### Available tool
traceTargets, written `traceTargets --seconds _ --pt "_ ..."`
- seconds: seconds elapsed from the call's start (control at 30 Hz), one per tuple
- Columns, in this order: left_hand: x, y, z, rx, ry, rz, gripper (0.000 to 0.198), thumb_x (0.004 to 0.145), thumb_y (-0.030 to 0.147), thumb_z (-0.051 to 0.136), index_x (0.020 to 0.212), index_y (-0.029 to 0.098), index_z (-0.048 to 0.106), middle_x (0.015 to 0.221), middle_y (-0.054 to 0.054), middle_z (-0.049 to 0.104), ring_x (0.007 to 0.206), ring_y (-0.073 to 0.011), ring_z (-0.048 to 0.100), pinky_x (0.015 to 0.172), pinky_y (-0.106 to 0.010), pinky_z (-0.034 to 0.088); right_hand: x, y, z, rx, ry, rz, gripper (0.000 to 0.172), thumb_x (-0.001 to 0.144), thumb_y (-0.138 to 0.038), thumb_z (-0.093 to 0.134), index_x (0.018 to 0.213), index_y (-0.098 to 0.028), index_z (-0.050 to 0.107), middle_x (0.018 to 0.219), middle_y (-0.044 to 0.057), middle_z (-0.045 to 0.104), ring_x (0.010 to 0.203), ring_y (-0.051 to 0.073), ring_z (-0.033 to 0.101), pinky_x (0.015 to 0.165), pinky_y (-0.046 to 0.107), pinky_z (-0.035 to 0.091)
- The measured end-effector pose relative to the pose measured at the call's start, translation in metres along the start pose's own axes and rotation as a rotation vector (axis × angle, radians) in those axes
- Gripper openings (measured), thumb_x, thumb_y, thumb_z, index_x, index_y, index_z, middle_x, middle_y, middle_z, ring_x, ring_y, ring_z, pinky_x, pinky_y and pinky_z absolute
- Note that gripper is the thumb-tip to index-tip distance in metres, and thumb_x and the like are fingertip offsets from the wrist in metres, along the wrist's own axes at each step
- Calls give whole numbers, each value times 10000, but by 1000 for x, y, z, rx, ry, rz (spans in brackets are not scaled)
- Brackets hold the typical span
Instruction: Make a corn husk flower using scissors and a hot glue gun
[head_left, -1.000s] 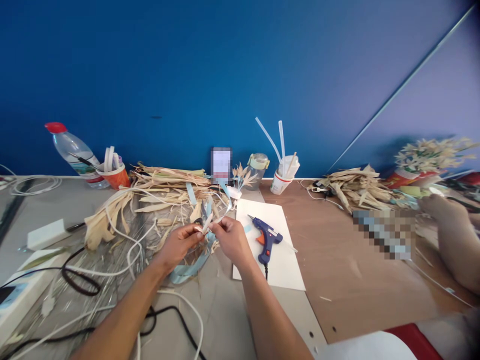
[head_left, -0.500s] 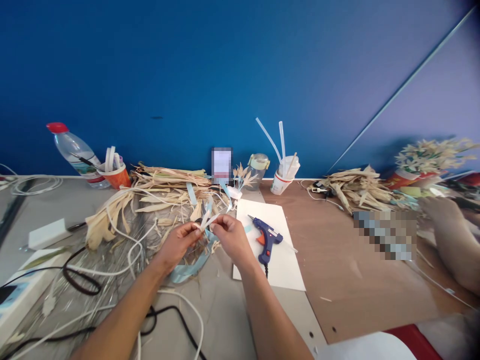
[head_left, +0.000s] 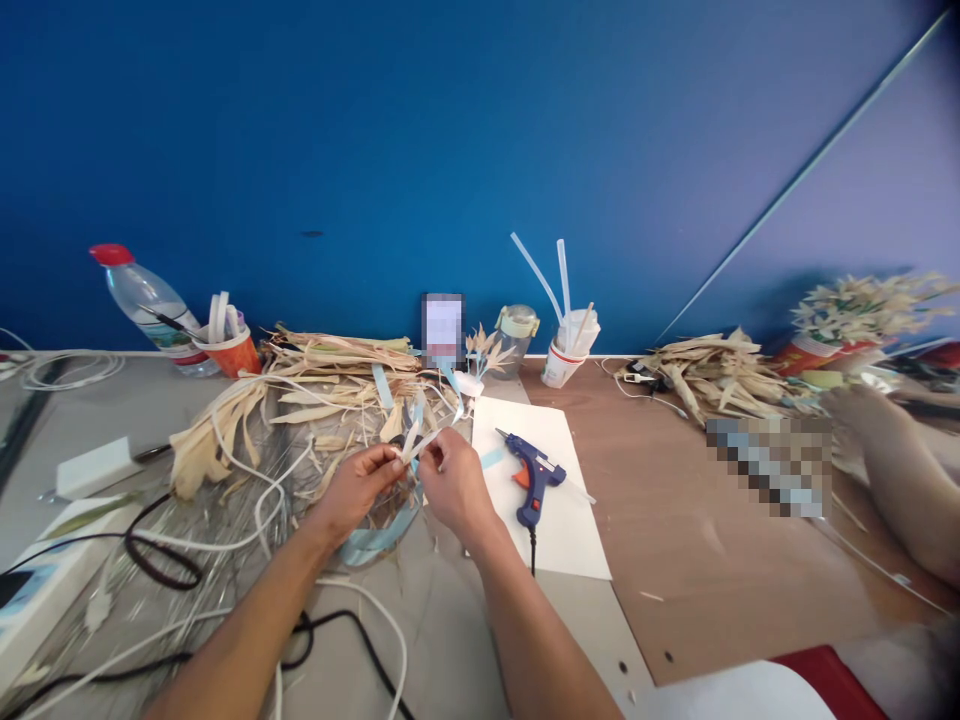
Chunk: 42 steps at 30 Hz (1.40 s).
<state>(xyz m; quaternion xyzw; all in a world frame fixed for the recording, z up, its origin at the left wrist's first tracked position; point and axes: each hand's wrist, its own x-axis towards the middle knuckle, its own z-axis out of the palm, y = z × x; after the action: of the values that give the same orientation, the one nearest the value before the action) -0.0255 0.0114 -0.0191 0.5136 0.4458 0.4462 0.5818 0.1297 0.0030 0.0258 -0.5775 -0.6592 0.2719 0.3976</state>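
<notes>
Between my two hands is a small bunch of pale husk petals (head_left: 409, 440), its pointed tips upward. My left hand (head_left: 365, 484) pinches it low down from the left. From the right, my right hand (head_left: 453, 480) has thumb and fingers closed at the petals' edge; its fingertips partly hide what they grip. Under and behind the hands lie a light-blue ribbon (head_left: 375, 541) and scattered husk strips. Right of my right hand, a blue glue gun (head_left: 534, 480) lies on a white sheet (head_left: 577, 540).
A husk bundle (head_left: 345, 352), an orange cup (head_left: 234, 352), a bottle (head_left: 154, 310), a phone (head_left: 443, 325), a jar (head_left: 514, 340) and a cup of glue sticks (head_left: 564, 362) line the back. White cables (head_left: 262, 520) cross the left. A co-worker's arm (head_left: 892, 470) reaches in at right.
My right hand has turned slightly, its fingers curling more beside the petals. My left hand stays nearly in place. The co-worker's hand at the right has shifted a little left.
</notes>
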Motion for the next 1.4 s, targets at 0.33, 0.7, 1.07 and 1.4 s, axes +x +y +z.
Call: traceTargets --seconds 0.33,0.7,1.07,1.4 --pt "0 -1 -1 28 3 -31 266 710 429 684 729 170 624 639 22 538 595 -109 477 562 -225 390 0 0 2 -109 -19 -35 123 731 -102 446 662 -203 447 663 11 496 604 157 462 557 259 333" --pt "-1 5 1 21 59 1 198 717 362 686 737 168 653 644 9 592 570 -109 486 545 -227 354 4 5 -10 120 43 84 115 740 -136 445 672 -196 516 646 -3 550 611 145 495 590 257 365" --pt "0 1 -1 -38 78 15 228 711 382 704 746 163 652 669 10 604 601 -111 517 567 -224 395 3 -3 -4 531 -161 157 135 745 -280 523 691 -170 582 585 -36 529 547 110 478 548 230 375" --pt "0 3 2 9 70 8 247 702 400 705 741 161 653 662 3 598 607 -119 523 580 -235 414 3 3 8 507 -85 219 231 735 -319 535 554 -178 504 498 -55 466 493 96 411 504 225 326"
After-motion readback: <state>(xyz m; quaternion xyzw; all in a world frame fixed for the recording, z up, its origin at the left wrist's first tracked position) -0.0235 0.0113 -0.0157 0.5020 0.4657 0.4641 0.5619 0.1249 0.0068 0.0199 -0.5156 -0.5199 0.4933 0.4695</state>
